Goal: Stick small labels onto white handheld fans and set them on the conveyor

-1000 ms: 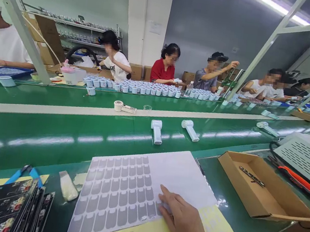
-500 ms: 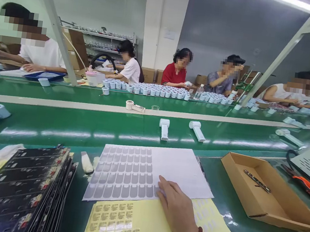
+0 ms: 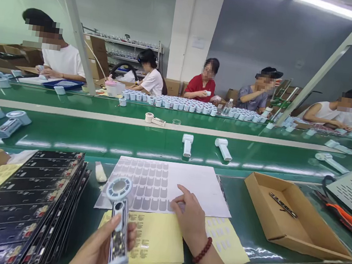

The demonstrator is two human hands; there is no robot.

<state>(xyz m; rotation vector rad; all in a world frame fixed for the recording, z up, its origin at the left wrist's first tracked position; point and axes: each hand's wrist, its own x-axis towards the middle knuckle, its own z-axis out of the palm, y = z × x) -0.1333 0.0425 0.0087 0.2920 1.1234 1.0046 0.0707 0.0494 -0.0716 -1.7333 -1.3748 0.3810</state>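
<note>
Left hand [image 3: 101, 245]: closed round the handle of a fan [image 3: 120, 238], held up before the left side of the label sheet [image 3: 195, 182] on the worktop [image 3: 239, 214]. Right hand [image 3: 189, 220]: partly curled beside the grey labels [image 3: 148, 191]; whether it pinches one, I cannot tell. Step, as judged: label picking. Next move calls for a clean fingertip grip on a label's edge.

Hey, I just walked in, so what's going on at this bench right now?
The person's left hand holds a pale blue plastic device with a round head, its handle open and inner parts showing. The right hand is over the white sheet of rounded grey labels; whether its fingers hold a label is too small to tell. A stack of flat black panels lies to the left. Across the long glossy green surface, a co-worker in a red top holds a small pale part.
</note>
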